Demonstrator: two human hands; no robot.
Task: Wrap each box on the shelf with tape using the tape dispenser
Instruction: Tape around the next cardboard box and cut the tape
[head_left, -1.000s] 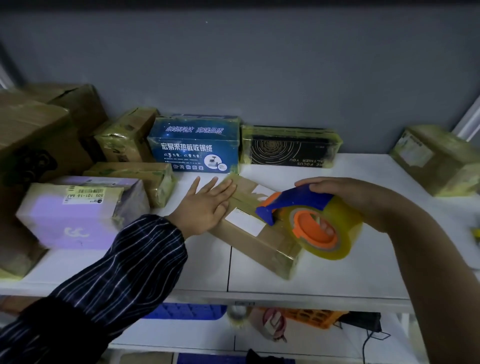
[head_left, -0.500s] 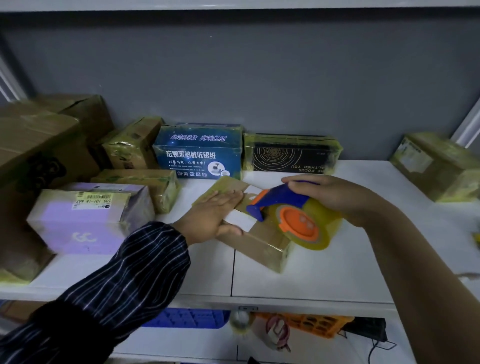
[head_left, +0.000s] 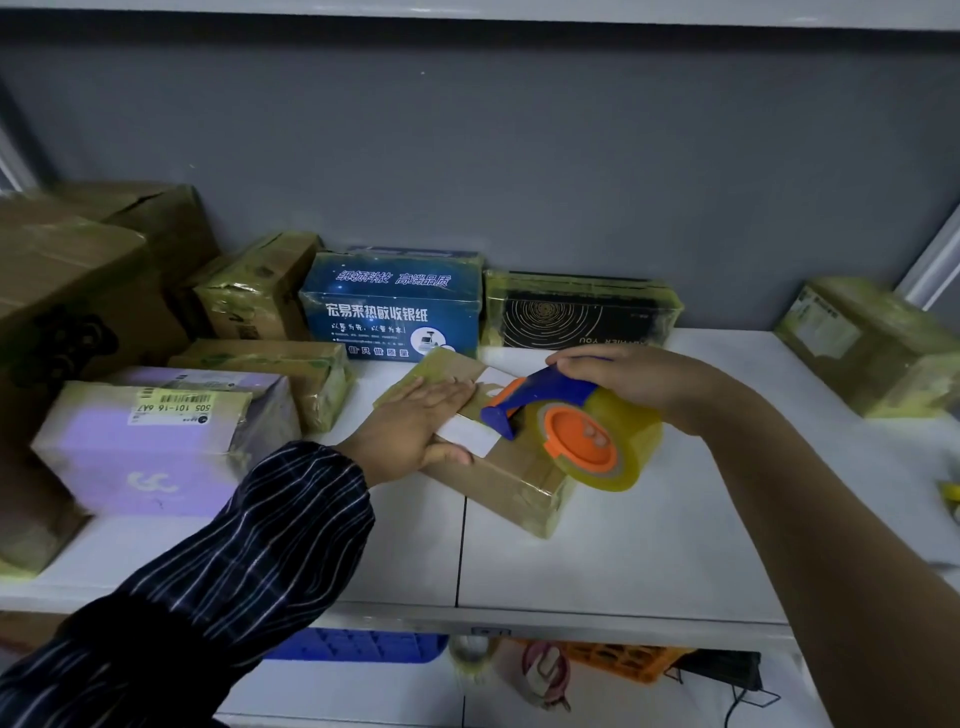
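The small cardboard box (head_left: 496, 486) being taped lies at a slant on the white shelf (head_left: 623, 545), near the middle & toward the front. It has a white label (head_left: 467, 434) on top and yellowish tape already over its far end. The left hand (head_left: 415, 423) lies flat on the box top w/ fingers straight and thumb down the near side, pressing, not gripping. The right hand (head_left: 634, 379) is curled round the blue handle of the tape dispenser (head_left: 582, 444). The dispenser's nose sits on the box top just beside the left fingertips, while the roll hangs past the box's right corner. Risks, as I judge them: a flat palm is a weak hold, so a hard pull on the tape could spin or slide the box & lay the strip crooked or wrinkled. The cutter end is v. close to the left fingers, so a slip could nick them. The strip may also run over the label. Around it: a blue printed box (head_left: 395, 317) & a black box (head_left: 576, 312) just behind, a purple parcel (head_left: 156, 452) at left, more taped cartons on both sides.
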